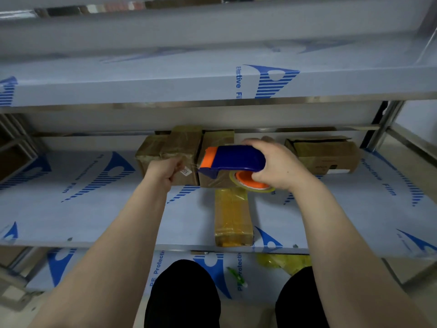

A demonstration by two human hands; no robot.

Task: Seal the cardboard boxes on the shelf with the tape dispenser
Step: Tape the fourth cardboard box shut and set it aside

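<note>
My right hand [275, 165] grips a blue and orange tape dispenser [233, 160] with a roll of clear tape, held above a small cardboard box [211, 179] on the middle shelf [94, 221]. My left hand [166, 170] is closed, pinching the free end of the tape, which stretches from the dispenser's mouth. Behind my left hand stand taped cardboard boxes [179, 147]. A long box wrapped in yellowish tape [233, 216] lies near the shelf's front edge. Another box [324, 153] with a loose top flap sits at the back right.
The shelves are metal, covered in blue-printed protective film; an upper shelf [212, 84] overhangs the boxes. On the lower shelf lie a green tool [236, 274] and yellow crumpled plastic [286, 262]. My knees in black trousers [182, 294] are below.
</note>
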